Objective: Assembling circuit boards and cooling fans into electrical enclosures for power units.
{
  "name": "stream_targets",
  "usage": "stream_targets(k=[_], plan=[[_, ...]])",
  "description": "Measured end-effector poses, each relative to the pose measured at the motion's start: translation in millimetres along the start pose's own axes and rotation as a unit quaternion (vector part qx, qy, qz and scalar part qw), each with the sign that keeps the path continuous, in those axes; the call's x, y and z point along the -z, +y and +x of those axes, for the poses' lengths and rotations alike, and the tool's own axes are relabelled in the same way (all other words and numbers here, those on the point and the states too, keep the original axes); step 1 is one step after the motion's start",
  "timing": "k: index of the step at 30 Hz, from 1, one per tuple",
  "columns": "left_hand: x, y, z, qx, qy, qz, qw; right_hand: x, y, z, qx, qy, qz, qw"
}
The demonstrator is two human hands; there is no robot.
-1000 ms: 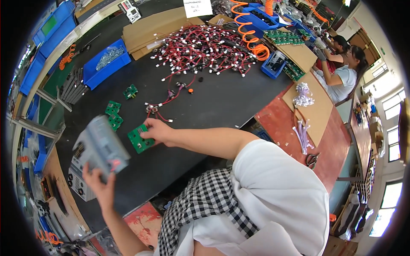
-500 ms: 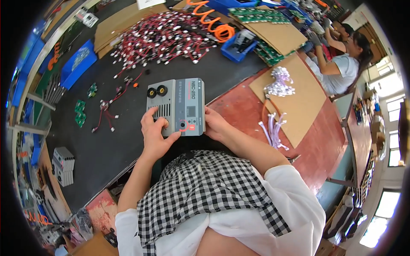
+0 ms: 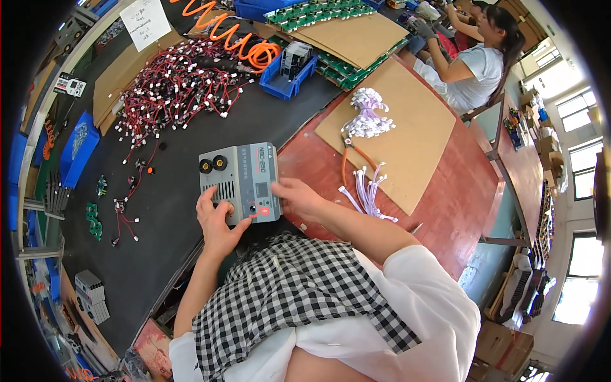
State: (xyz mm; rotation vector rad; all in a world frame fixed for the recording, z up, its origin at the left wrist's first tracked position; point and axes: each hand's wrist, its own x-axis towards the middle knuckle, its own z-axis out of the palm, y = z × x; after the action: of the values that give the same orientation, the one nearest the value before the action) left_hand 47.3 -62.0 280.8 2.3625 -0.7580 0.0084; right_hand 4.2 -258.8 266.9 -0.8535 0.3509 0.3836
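Note:
A grey panel (image 3: 242, 181) with two round black sockets, vent slots and a small dark window is in front of me, above the near edge of the black mat. My left hand (image 3: 219, 223) grips its lower left part, fingers bent over the slots and thumb along the bottom edge. At the opposite side, my right hand (image 3: 298, 197) has its fingers curled against the right edge; what lies under the panel is hidden. Close by on the red tabletop are loose white-and-purple cables (image 3: 367, 197) and orange-handled cutters (image 3: 347, 153).
A heap of red-and-black wires (image 3: 178, 86) covers the far mat. Green circuit boards (image 3: 93, 221) and stacked grey panels (image 3: 92, 296) lie left. A blue bin (image 3: 287, 76) stands beyond. Bundled cables (image 3: 369, 114) rest on cardboard (image 3: 420, 121); a co-worker (image 3: 468, 67) sits far right.
The view has shifted, so the bench contents appear further left. The panel sits lower in view, still between both hands. My right hand's fingers now show at its right edge.

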Motion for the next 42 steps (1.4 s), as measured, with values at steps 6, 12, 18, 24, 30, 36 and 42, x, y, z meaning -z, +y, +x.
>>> stream_targets(k=[6, 12, 18, 24, 30, 36, 42], plan=[[-14, -21, 35, 0.134, 0.072, -0.201, 0.968, -8, -46, 32, 0.341, 0.069, -0.545, 0.763], [-16, -26, 21, 0.288, -0.156, -0.802, 0.499, 22, -30, 31, 0.461, -0.042, -0.806, 0.369], [-75, -37, -18, 0.381, -0.089, -0.796, 0.461, 43, 0, 32, 0.471, -0.028, -0.794, 0.384], [-88, -47, 5, 0.397, -0.033, -0.770, 0.498, 59, 0, 58, 0.468, -0.014, -0.789, 0.399], [-92, -63, 17, 0.443, 0.003, -0.752, 0.489, 56, -1, 63, 0.453, -0.024, -0.786, 0.421], [-81, -58, 24, 0.463, -0.010, -0.727, 0.506, 65, 6, 63, 0.455, 0.005, -0.775, 0.439], [-79, -83, 18, 0.461, -0.051, -0.687, 0.559, 57, 5, 58, 0.413, 0.021, -0.782, 0.466]])
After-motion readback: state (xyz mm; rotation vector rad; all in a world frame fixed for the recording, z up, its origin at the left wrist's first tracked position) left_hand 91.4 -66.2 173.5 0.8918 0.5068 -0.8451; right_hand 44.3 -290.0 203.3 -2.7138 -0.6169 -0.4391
